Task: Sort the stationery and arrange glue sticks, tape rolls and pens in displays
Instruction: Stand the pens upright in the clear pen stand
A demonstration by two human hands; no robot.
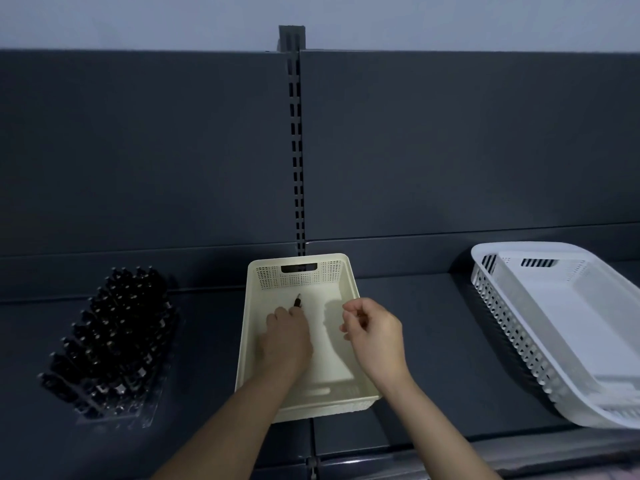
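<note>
Both forearms entered from the lower edge of the view and reached forward over the dark grey shelf [433, 341]. The left hand [287, 336] was down inside the cream basket [349, 282], its grip closed on a black pen [297, 301] whose tip pointed toward the far wall of the basket. Whether the pen lay on the basket floor or was held just clear of it could not be told. The right hand [375, 329] hovered above the basket's right rim, fingers curled loosely with thumb and forefinger near each other; nothing was seen in that grip.

Apart from the pen, the basket floor looked bare. To the left, well apart from the basket, a clear tray [145, 415] held rows of dark upright pens [117, 341], packed closely. To the right, a white slotted basket [491, 306] with a second white tray nested in it projected past the shelf's front edge.

Beyond these stood the grey back panel and a slotted upright [296, 150].

Risks, as judged: the pen was held near one end, so it could pivot or slip from the grip on transfer. The display on the left was dense; inserting another pen carelessly could topple neighbours. The white basket's overhang left it liable to be knocked off by the right arm. Dim lighting made the dark pens hard to distinguish.
</note>
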